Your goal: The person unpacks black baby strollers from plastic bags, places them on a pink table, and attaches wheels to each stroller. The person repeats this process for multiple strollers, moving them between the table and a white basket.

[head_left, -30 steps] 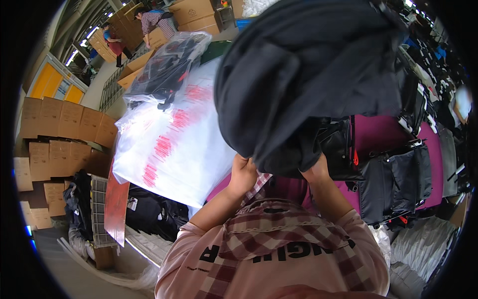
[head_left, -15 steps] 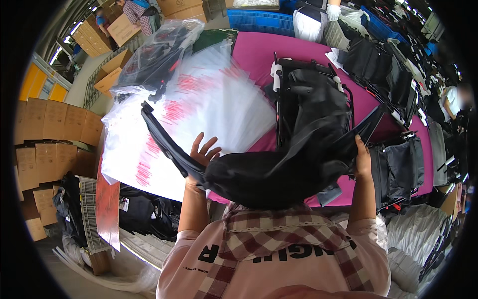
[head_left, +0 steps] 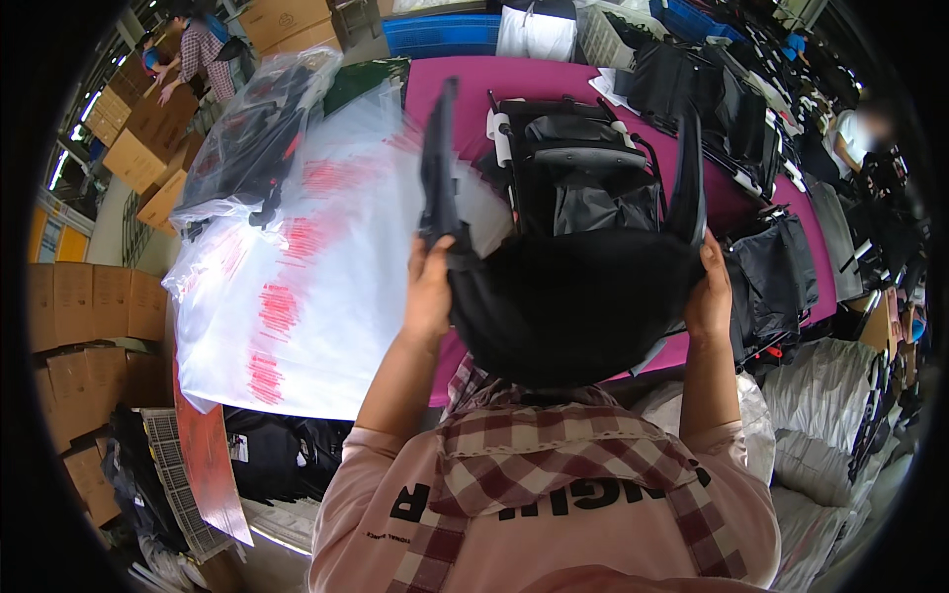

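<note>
I hold a wide black fabric cover [head_left: 578, 306] stretched between both hands above the pink table [head_left: 465, 84]. My left hand [head_left: 430, 292] grips its left edge, which stands up in a narrow strip. At the right edge, my right hand [head_left: 710, 296] is closed on the fabric, where another strip rises. Beyond the cover a folded black frame with padded seat parts [head_left: 578, 163] lies on the table.
A pile of clear plastic bags with red print [head_left: 297, 287] covers the table's left side, with a bagged black item [head_left: 247, 148] on top. More black fabric parts [head_left: 781, 267] lie at right. Cardboard boxes [head_left: 89, 316] stack at left. Another person [head_left: 203, 49] works far back left.
The cover came down from in front of the camera and turned over; it now hangs lower between my hands with its side strips pointing up, and the frame on the table shows.
</note>
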Action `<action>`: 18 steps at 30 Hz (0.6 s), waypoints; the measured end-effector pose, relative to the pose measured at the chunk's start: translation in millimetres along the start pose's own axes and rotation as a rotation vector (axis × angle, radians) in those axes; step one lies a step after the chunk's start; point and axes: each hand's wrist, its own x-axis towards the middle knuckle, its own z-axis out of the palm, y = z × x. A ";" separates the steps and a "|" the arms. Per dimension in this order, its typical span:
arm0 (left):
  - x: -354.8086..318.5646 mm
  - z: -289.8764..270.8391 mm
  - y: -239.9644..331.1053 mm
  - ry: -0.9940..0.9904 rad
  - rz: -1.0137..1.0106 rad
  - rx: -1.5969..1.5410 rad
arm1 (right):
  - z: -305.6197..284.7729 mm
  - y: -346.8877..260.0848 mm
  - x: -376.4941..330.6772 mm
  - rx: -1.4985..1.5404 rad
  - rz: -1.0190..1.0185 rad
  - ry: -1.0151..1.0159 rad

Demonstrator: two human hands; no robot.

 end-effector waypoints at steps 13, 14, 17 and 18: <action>60.6 115.8 -103.8 -0.096 -0.391 0.143 | -102.0 -4.2 81.1 -0.568 0.193 -0.165; 68.2 127.0 -111.3 -0.067 -0.406 0.172 | -107.3 -2.5 99.5 -0.578 0.241 -0.208; 98.9 152.6 -139.8 0.019 -0.429 0.263 | -132.7 39.7 156.1 -0.508 0.452 -0.160; 113.1 151.9 -152.6 0.052 -0.426 0.290 | -129.2 50.0 172.7 -0.513 0.509 -0.091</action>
